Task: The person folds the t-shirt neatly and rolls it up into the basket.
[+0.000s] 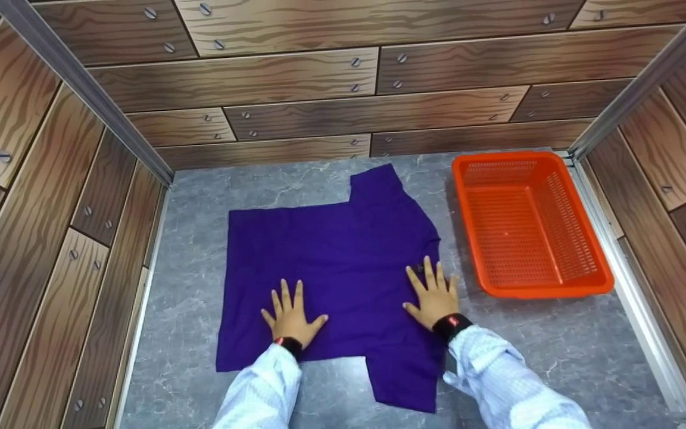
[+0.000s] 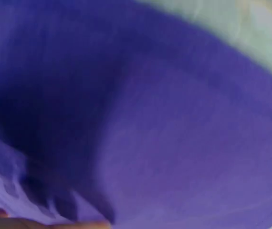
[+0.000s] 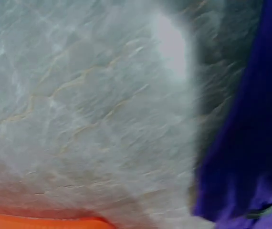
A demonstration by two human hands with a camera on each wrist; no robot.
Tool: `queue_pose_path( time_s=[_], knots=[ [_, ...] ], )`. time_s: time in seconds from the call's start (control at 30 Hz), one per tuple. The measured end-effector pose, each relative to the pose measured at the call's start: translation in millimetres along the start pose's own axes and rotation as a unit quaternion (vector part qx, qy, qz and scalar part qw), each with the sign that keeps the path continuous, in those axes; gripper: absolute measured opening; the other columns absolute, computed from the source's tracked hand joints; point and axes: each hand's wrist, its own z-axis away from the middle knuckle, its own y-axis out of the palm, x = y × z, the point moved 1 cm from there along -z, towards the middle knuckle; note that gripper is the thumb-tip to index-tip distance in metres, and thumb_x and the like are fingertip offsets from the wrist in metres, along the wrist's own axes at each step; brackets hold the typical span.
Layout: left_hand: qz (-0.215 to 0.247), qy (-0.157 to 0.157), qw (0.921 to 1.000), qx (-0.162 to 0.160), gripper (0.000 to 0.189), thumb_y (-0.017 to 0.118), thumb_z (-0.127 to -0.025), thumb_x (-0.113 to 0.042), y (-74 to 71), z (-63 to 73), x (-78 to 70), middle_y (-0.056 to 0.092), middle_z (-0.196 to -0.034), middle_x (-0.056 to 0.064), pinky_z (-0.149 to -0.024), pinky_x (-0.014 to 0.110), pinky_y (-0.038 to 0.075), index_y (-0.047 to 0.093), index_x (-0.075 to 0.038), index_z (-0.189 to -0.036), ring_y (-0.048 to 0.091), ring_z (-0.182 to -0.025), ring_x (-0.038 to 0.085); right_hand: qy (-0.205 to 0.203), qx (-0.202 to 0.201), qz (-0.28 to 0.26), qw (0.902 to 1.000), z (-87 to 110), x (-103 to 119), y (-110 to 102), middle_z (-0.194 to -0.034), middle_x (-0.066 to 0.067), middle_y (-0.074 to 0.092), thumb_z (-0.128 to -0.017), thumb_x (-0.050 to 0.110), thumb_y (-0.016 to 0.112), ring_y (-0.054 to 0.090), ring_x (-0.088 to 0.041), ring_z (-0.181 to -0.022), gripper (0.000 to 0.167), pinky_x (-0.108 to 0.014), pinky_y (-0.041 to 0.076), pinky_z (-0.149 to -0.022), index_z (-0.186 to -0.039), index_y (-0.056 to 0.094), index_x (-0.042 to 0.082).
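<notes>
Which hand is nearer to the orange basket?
Right. The right hand lies on the shirt, left of the basket; the left hand lies farther left on the same shirt.

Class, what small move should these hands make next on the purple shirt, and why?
Probably slide the left hand toward the hem, smoothing: the purple shirt shows faint creases, and the right hand, resting spread at the other end, could steady it.
</notes>
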Motion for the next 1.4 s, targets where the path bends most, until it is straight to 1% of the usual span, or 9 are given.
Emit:
queue_pose_path(
  time_s=[0.17,0.4,0.67,0.87,1.0,1.07,1.23,1.33,1.4],
  knots=[
    [-0.016,-0.009,0.9997,-0.016,0.107,0.076,-0.069,-0.062,0.9,24.4,19.6,0.008,-0.165,0.016,-0.108,0.079,0.002,0.027,-0.024,-0.156,0.005,-0.150,0.048,-0.037,-0.035,-0.004,0.9987,31.1,14,8,-0.159,-0.026,0.022,-0.081,0.049,0.071,0.023,-0.052,-0.144,0.083,-0.069,0.019,-0.114,-0.151,0.039,0.017],
    [-0.030,-0.060,0.9968,0.044,0.110,0.069,-0.069,-0.073,6.0,42.8,34.7,0.002,-0.166,0.014,-0.107,0.080,-0.002,0.021,-0.027,-0.157,-0.002,-0.150,0.047,-0.046,-0.028,-0.012,0.9985,63.2,15,26,-0.155,-0.025,0.032,-0.082,0.053,0.068,0.031,-0.051,-0.140,0.080,-0.066,0.027,-0.111,-0.147,0.044,0.015],
    [-0.032,-0.074,0.9950,0.059,0.112,0.067,-0.070,-0.075,9.1,32.0,26.7,-0.005,-0.166,0.011,-0.107,0.079,-0.005,0.015,-0.029,-0.158,-0.008,-0.151,0.044,-0.034,-0.015,-0.028,0.9989,54.8,3,29,-0.159,-0.021,0.027,-0.084,0.056,0.064,0.022,-0.050,-0.145,0.079,-0.065,0.022,-0.114,-0.150,0.040,0.020],
    [-0.027,-0.085,0.9941,0.062,0.111,0.069,-0.071,-0.072,1.8,31.7,19.7,-0.006,-0.166,0.011,-0.108,0.078,-0.006,0.015,-0.028,-0.158,-0.009,-0.151,0.043,-0.025,0.008,-0.054,0.9982,47.8,2,22,-0.161,-0.020,0.023,-0.085,0.054,0.065,0.015,-0.050,-0.147,0.080,-0.066,0.017,-0.116,-0.152,0.037,0.020],
    [-0.011,-0.079,0.9959,0.042,0.107,0.069,-0.073,-0.070,-1.6,33.1,22.1,0.000,-0.166,0.012,-0.110,0.078,-0.002,0.020,-0.028,-0.157,-0.004,-0.151,0.044,-0.004,0.007,-0.079,0.9969,43.3,4,21,-0.160,-0.022,0.023,-0.086,0.049,0.066,0.016,-0.051,-0.147,0.079,-0.067,0.017,-0.115,-0.152,0.037,0.016],
    [0.003,-0.073,0.9972,0.013,0.102,0.070,-0.074,-0.067,-3.9,33.1,26.0,0.006,-0.166,0.014,-0.110,0.077,0.004,0.026,-0.026,-0.156,0.003,-0.150,0.046,0.005,-0.020,-0.101,0.9947,41.3,4,18,-0.157,-0.025,0.030,-0.087,0.044,0.067,0.024,-0.051,-0.144,0.076,-0.066,0.023,-0.114,-0.149,0.040,0.012],
    [0.020,-0.066,0.9938,-0.087,0.077,0.072,-0.083,-0.044,-16.5,32.6,43.7,0.032,-0.156,0.024,-0.111,0.068,0.025,0.043,-0.011,-0.147,0.026,-0.143,0.051,0.056,-0.123,-0.185,0.9734,41.9,-1,-1,-0.134,-0.033,0.052,-0.086,0.022,0.070,0.048,-0.052,-0.124,0.060,-0.062,0.037,-0.105,-0.138,0.051,-0.002],
    [0.020,-0.087,0.9890,-0.118,0.065,0.071,-0.086,-0.028,-26.1,35.8,58.0,0.040,-0.149,0.028,-0.110,0.063,0.032,0.047,-0.003,-0.141,0.034,-0.137,0.052,0.136,-0.139,-0.242,0.9507,48.8,-9,-11,-0.126,-0.037,0.052,-0.086,0.011,0.067,0.049,-0.053,-0.118,0.057,-0.060,0.037,-0.104,-0.137,0.048,-0.008],
    [0.023,-0.114,0.9864,-0.116,0.061,0.069,-0.087,-0.023,-32.4,39.4,67.5,0.040,-0.148,0.028,-0.109,0.063,0.033,0.047,-0.001,-0.140,0.035,-0.137,0.051,0.197,-0.124,-0.269,0.9348,55.4,-14,-15,-0.125,-0.039,0.050,-0.088,0.009,0.064,0.049,-0.053,-0.117,0.059,-0.059,0.037,-0.105,-0.139,0.043,-0.010]
  ],
)
